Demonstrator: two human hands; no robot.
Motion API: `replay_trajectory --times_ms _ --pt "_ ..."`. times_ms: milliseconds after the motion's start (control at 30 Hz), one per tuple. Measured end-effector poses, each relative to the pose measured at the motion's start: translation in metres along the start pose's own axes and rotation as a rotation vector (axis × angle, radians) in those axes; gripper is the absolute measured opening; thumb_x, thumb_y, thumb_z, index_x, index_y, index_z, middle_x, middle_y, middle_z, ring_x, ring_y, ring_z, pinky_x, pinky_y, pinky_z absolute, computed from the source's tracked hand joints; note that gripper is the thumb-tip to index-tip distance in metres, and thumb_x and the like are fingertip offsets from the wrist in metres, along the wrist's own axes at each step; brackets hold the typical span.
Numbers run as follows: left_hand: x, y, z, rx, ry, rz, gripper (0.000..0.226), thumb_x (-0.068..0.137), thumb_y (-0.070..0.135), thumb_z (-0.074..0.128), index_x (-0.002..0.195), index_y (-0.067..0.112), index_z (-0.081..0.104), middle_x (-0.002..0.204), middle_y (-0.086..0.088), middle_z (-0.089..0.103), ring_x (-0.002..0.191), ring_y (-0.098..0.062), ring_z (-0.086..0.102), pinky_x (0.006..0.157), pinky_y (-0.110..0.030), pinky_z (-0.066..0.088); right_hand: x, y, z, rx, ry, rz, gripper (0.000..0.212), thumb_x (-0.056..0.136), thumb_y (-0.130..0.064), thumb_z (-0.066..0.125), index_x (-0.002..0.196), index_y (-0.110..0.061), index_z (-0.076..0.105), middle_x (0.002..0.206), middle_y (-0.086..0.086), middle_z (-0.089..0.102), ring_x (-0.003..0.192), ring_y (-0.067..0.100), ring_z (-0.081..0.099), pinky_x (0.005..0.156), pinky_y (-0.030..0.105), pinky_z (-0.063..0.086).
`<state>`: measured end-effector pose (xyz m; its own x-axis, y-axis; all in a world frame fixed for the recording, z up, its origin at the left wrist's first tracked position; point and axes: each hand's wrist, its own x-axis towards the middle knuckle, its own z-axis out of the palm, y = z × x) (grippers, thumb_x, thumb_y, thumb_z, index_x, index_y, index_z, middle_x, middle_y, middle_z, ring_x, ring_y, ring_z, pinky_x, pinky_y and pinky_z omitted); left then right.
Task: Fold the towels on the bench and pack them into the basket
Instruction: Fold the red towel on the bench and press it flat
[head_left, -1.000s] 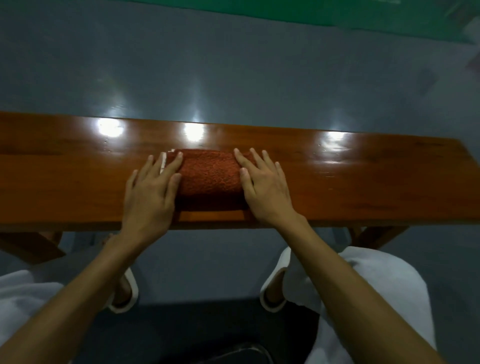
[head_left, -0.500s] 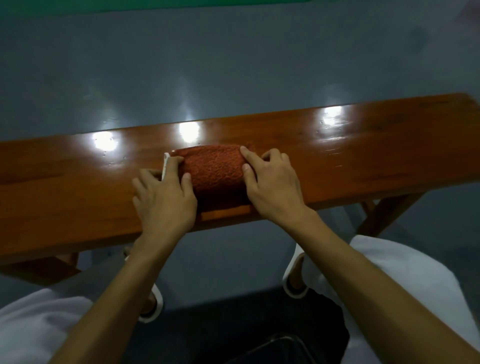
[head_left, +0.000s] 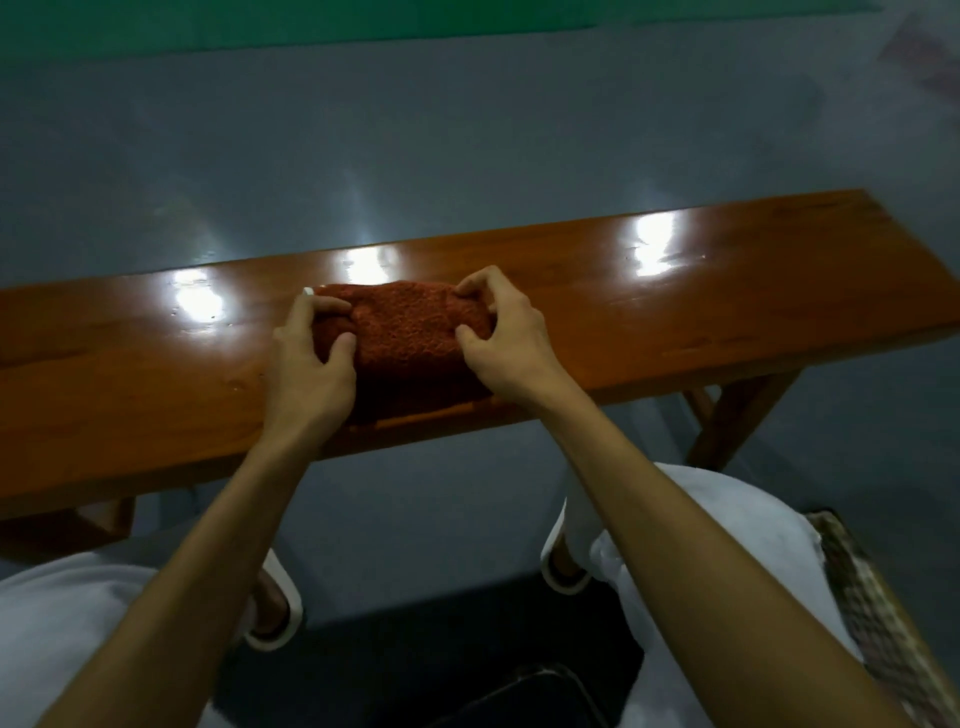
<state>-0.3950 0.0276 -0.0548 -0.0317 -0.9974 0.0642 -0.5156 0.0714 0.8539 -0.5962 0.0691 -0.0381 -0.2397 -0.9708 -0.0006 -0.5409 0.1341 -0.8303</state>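
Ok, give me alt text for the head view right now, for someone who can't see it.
A left hand and right hand pinch the two ends of a folded rust-red towel lying on a glossy wooden bench. The edge of what looks like a woven basket shows at lower right.

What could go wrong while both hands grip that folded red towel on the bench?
1. The left hand and right hand pinch only the ends of the towel, so its middle might sag and the fold open when lifted.
2. It lies close to the near edge of the bench, so a slip could drop it on the floor.
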Motion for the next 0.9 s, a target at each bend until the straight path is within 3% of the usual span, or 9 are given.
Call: replay_trajectory --times_ms 100,267,367,433,500,600,633,733,900 --pt "-0.004 0.009 0.007 -0.23 -0.071 -0.037 0.028 0.101 0.004 0.056 0.112 0.028 0.062 0.138 -0.005 0.057 0.118 -0.013 0.057 0.096 -0.02 0.049 -0.004 0.004 -0.018 0.099 0.067 0.009 0.031 0.089 -0.007 0.066 0.115 -0.022 0.059 0.094 -0.016 0.058 0.101 0.013 0.064 0.092 0.042 0.057" --pt "-0.014 0.04 0.038 -0.551 -0.186 -0.084 0.036 0.098 -0.005 0.056 0.107 0.027 0.071 0.113 0.003 0.067 0.101 -0.008 0.062 0.088 -0.028 0.051 -0.017 0.017 -0.073 0.133 0.222 0.027 0.033 0.086 -0.003 0.065 0.113 -0.021 0.065 0.089 -0.019 0.054 0.094 0.01 0.059 0.09 0.037 0.057" --pt "-0.023 0.065 0.067 -0.609 -0.267 -0.075 0.037 0.098 -0.004 0.056 0.108 0.029 0.07 0.12 -0.001 0.064 0.104 -0.018 0.061 0.091 -0.05 0.054 -0.028 0.039 -0.11 0.117 0.262 0.043 0.034 0.085 -0.005 0.065 0.115 -0.021 0.066 0.089 -0.019 0.054 0.094 0.013 0.061 0.089 0.04 0.058" --pt "-0.03 0.083 0.093 -0.634 -0.32 -0.086 0.04 0.097 -0.007 0.054 0.109 0.029 0.067 0.126 -0.006 0.061 0.106 -0.025 0.061 0.089 -0.054 0.054 -0.038 0.059 -0.134 0.105 0.308 0.038 0.034 0.086 -0.004 0.065 0.117 -0.019 0.066 0.09 -0.019 0.055 0.093 0.01 0.061 0.088 0.034 0.056" --pt "-0.04 0.1 0.121 -0.661 -0.355 -0.111 0.044 0.093 -0.015 0.051 0.113 0.022 0.061 0.127 -0.009 0.059 0.108 -0.026 0.061 0.081 -0.043 0.057 -0.051 0.08 -0.158 0.118 0.349 0.028 0.035 0.086 0.001 0.064 0.117 -0.014 0.065 0.092 -0.016 0.057 0.086 0.001 0.058 0.083 0.023 0.049" --pt "-0.06 0.126 0.163 -0.675 -0.42 -0.191 0.049 0.089 -0.021 0.048 0.117 0.018 0.059 0.124 -0.012 0.061 0.1 -0.026 0.063 0.065 -0.032 0.058 -0.069 0.114 -0.192 0.12 0.406 0.07 0.037 0.086 0.003 0.063 0.117 -0.016 0.065 0.101 -0.005 0.064 0.089 0.004 0.06 0.081 0.018 0.047" --pt "-0.067 0.133 0.177 -0.684 -0.44 -0.236 0.05 0.088 -0.021 0.047 0.116 0.019 0.06 0.125 -0.011 0.062 0.1 -0.026 0.065 0.065 -0.034 0.06 -0.076 0.126 -0.203 0.118 0.434 0.084 0.037 0.085 0.002 0.063 0.116 -0.018 0.065 0.101 -0.005 0.064 0.091 0.007 0.061 0.082 0.02 0.048" --pt "-0.087 0.152 0.217 -0.678 -0.481 -0.32 0.052 0.085 -0.022 0.046 0.109 0.02 0.063 0.12 0.001 0.064 0.108 -0.027 0.063 0.088 -0.052 0.06 -0.098 0.156 -0.23 0.103 0.518 0.117 0.039 0.08 0.003 0.063 0.112 -0.019 0.068 0.097 -0.016 0.062 0.09 0.001 0.06 0.086 0.024 0.051" --pt "-0.113 0.19 0.276 -0.599 -0.547 -0.324 0.054 0.078 -0.024 0.045 0.097 0.024 0.064 0.136 -0.002 0.056 0.117 -0.026 0.055 0.085 -0.045 0.054 -0.135 0.203 -0.269 0.077 0.614 0.25 0.039 0.077 -0.002 0.064 0.105 -0.028 0.07 0.095 -0.011 0.064 0.089 0.016 0.066 0.08 0.034 0.058"
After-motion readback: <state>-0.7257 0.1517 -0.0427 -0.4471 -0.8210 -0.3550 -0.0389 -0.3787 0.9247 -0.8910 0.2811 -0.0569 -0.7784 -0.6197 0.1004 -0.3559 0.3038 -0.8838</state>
